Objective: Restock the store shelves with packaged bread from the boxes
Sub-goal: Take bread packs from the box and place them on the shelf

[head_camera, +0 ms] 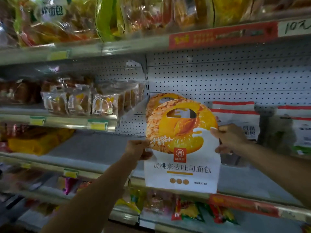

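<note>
Left hand (137, 149) pinches the left edge of the bread bag (182, 148), fingers curled onto the packaging at about mid-height. Right hand (231, 137) grips the bag's right edge, thumb on the front face, fingers wrapped behind. Bag held upright between both hands, white lower half with printed text, orange round top with a cut-out handle. It sits in front of the middle shelf (101, 148), its bottom edge overlapping the shelf's front lip. A second identical bag (159, 97) stands directly behind it against the pegboard back panel (227, 78). Right of the hands: white red-striped packages (235, 113) on the same shelf. Left, one level up: clear-wrapped buns (80, 100).
</note>
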Demonstrator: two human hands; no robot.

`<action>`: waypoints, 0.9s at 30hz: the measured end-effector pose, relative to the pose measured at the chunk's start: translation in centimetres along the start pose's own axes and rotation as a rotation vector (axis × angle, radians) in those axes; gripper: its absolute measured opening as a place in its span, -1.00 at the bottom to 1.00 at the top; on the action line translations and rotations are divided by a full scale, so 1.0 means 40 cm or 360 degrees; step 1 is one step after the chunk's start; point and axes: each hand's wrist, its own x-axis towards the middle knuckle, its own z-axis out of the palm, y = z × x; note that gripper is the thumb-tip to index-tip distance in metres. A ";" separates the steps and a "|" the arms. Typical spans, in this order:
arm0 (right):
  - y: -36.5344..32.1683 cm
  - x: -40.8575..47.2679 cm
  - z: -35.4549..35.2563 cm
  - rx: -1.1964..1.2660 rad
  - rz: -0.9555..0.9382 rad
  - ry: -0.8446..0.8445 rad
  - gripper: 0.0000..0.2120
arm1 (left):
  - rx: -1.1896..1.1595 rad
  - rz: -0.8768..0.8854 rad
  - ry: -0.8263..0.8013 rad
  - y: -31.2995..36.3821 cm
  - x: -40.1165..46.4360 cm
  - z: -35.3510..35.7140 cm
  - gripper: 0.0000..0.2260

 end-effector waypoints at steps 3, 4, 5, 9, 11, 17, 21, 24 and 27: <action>-0.012 0.052 0.051 0.0160 0.0081 0.0046 -0.85 | -0.0046 0.0057 -0.0065 0.006 0.104 -0.008 -0.85; -0.016 0.069 0.066 0.0183 0.0085 0.0069 -0.85 | -0.0046 0.0081 -0.0055 0.005 0.136 -0.009 -0.86; -0.017 0.089 0.080 0.0194 0.0086 0.0099 -0.85 | -0.0038 0.0103 -0.0029 0.003 0.167 -0.009 -0.87; -0.015 0.160 0.128 0.0238 0.0106 0.0184 -0.69 | -0.0103 0.0126 0.0013 -0.009 0.253 -0.002 -0.88; -0.010 0.190 0.147 0.0284 0.0137 0.0211 -0.61 | -0.0104 0.0147 0.0022 -0.018 0.293 0.004 -0.88; 0.008 0.264 0.187 0.0344 0.0217 0.0294 -0.66 | -0.0158 0.0189 -0.0043 -0.042 0.370 0.031 -0.87; 0.033 0.297 0.223 0.0317 0.0240 0.0306 -0.71 | -0.0180 0.0105 -0.0102 -0.090 0.394 0.055 -0.85; 0.026 0.310 0.240 0.0257 0.0230 0.0279 -0.75 | -0.0089 0.0188 -0.0161 -0.107 0.408 0.070 -0.79; 0.023 0.315 0.248 0.0187 0.0239 0.0258 -0.73 | -0.0135 0.0147 -0.0175 -0.110 0.427 0.081 -0.79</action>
